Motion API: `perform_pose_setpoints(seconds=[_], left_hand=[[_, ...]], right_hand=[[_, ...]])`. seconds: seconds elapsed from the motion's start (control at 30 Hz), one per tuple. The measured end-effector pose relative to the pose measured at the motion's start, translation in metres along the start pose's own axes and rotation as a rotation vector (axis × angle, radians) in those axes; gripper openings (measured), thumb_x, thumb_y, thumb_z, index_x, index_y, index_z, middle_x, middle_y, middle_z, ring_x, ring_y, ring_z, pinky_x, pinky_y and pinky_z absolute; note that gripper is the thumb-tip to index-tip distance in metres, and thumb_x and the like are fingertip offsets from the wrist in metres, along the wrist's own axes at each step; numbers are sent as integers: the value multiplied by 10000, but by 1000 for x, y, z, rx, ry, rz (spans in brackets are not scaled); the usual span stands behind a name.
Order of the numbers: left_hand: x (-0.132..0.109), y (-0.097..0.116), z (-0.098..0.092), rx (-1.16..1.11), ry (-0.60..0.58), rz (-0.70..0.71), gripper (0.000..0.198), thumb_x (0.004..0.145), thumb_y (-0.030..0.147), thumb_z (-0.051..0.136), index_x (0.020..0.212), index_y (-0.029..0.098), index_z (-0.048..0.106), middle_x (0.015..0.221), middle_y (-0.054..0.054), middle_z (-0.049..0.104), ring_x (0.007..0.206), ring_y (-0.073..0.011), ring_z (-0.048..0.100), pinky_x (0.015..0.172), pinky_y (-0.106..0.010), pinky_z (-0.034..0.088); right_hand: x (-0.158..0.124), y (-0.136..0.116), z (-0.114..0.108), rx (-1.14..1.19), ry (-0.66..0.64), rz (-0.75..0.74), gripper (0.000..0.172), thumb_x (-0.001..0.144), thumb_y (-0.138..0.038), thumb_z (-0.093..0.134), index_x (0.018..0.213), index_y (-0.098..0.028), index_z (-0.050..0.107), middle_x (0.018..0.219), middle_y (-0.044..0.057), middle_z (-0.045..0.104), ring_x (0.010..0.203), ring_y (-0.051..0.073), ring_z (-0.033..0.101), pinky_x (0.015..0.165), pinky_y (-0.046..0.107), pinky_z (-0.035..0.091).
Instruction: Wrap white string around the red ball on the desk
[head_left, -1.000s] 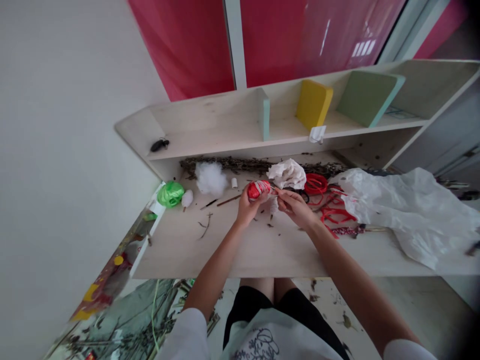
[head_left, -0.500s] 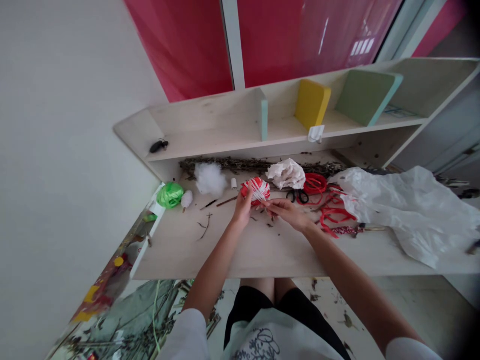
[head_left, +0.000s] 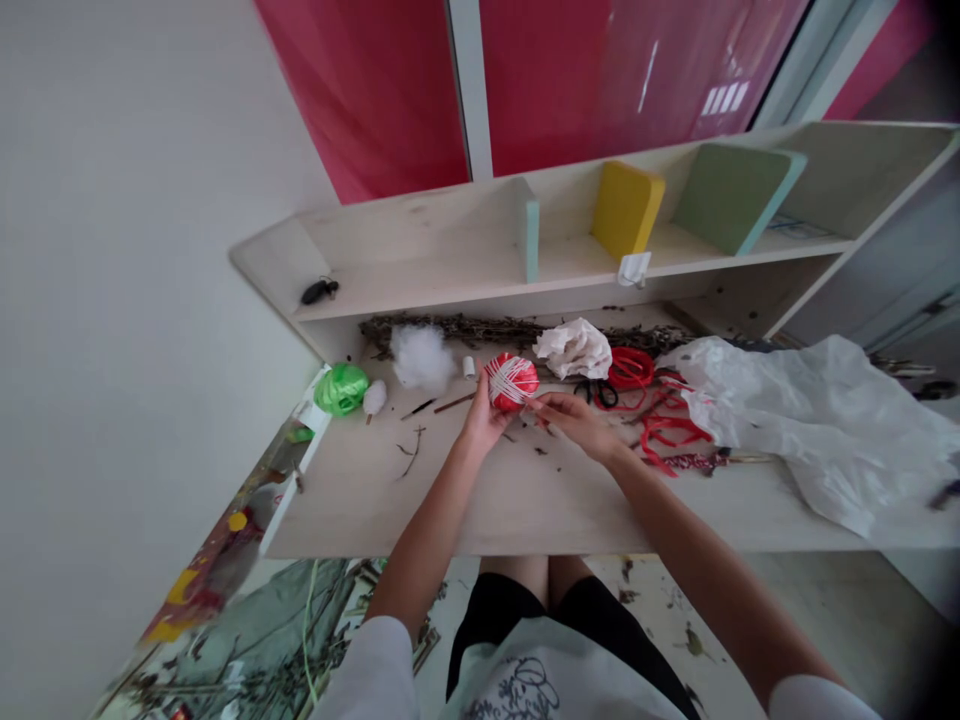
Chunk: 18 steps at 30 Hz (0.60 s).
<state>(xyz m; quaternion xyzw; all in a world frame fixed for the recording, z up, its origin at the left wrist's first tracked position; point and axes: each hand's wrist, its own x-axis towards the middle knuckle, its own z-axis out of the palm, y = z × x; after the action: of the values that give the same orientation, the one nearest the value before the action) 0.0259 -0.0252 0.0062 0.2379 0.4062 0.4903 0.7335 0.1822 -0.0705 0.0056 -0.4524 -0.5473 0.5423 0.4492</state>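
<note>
A red ball (head_left: 504,397) crisscrossed with white string (head_left: 513,376) is held above the desk. My left hand (head_left: 483,418) is closed around its left and lower side, with the thumb at the edge. At the lower right of the ball, my right hand (head_left: 573,418) is closed in a pinch where the white strands meet its fingertips. The string's end is too small to make out. Black-handled scissors (head_left: 604,394) lie just beyond my right hand, partly hidden. A small white spool (head_left: 469,367) stands left of the ball.
Left on the desk (head_left: 360,515) are green ribbon (head_left: 341,389), a white ball on a stick (head_left: 374,398) and white fluff (head_left: 421,358). Crumpled paper (head_left: 574,349), red ribbon (head_left: 630,368) and a plastic bag (head_left: 840,420) lie right. Dry twigs (head_left: 480,328) line the back under a shelf (head_left: 427,285).
The ball has turned in my left hand, showing crossed white strands on its face. The left thumb has shifted down to its edge. My right hand stays beside it, nearly unmoved.
</note>
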Motion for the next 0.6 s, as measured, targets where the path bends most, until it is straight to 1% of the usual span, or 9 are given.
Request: perform_pose_setpoints(seconds=[0.2,0.37,0.5,0.6], left_hand=[[0,-2,1,-13,4,-31,669,812,737,495,1155,187,661,901,-73,719,697,-155,656,639,-254,550],[1,-2,0,8,-2,-30,674,818,744,473,1107,171,676,818,-85,714,623,-160,639,556,-254,535],[-1,-1,2,-27,1,-34,601,854,705,459,1028,176,686,775,-63,707,581,-135,619,513,-223,515],[-4,0,6,-69,24,-52,550,909,646,416,975,170,684,725,-39,696,560,-118,612,511,-207,517]], right_hand=[[0,0,1,-19,13,-80,484,714,-660,673,670,-179,652,586,-13,555,530,91,397,515,243,290],[4,11,3,-162,58,-207,417,723,-591,707,650,-184,655,594,2,576,559,113,440,559,257,340],[2,14,5,-233,57,-266,340,776,-531,689,734,-193,694,640,14,614,589,134,483,584,264,371],[1,12,6,-248,81,-291,343,800,-530,665,735,-194,686,644,18,619,604,143,505,596,267,388]])
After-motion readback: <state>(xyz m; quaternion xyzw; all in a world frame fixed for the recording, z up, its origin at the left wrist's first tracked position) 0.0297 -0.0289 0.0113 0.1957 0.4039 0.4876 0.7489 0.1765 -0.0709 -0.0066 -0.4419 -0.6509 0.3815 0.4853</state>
